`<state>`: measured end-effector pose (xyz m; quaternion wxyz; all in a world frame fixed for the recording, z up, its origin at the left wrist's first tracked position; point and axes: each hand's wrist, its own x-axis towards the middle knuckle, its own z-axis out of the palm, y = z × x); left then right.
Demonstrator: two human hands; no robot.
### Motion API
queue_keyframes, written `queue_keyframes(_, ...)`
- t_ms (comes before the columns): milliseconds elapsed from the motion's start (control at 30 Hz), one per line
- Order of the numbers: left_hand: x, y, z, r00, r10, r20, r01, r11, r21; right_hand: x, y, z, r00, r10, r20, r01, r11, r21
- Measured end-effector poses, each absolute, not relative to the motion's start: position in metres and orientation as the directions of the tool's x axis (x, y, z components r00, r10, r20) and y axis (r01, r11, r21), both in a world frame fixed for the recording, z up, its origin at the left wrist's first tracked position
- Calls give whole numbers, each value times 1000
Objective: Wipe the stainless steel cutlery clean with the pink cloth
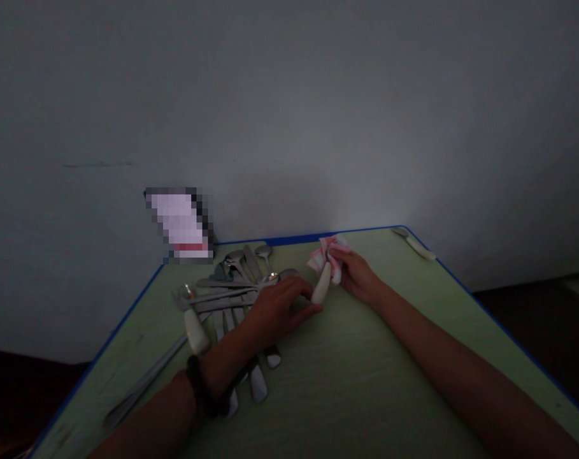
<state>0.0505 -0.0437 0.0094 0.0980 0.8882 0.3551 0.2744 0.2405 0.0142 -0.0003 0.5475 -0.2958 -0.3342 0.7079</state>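
My left hand [282, 306] grips the lower end of a cream handle [321, 285] between thumb and fingers, over the right edge of a cutlery pile. The handle slants upward to a pink and white cloth [335, 246]. Pinched in my right hand [358, 271], the cloth wraps round the utensil's upper part, so its head is hidden. Metal spoons, forks and knives lie crossed in the pile [229, 293], partly under my left hand and forearm. Among them, a fork with a thick cream handle [196, 331] rests near my left wrist.
A utensil with a cream handle [420, 248] lies at the table's far right corner. A lit, blurred-out screen [181, 223] leans on the wall at the back left. The pale green table [365, 382] has a blue edge and meets a grey wall.
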Motion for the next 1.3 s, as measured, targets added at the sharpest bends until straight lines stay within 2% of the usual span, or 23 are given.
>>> queue_keyframes(600, 49, -44, 9, 602, 686, 408, 591, -727, 349, 240, 14, -1, -246, 969, -17, -588, -164, -792)
queue_keyframes(800, 49, -44, 11, 535, 737, 413, 623, -674, 397, 240, 12, 3, -286, 957, 54, -599, -134, -790)
queue_keyframes(1300, 47, -47, 14, 573, 718, 394, 549, -694, 466, 242, 13, -2, -303, 950, 72, -585, -126, -801)
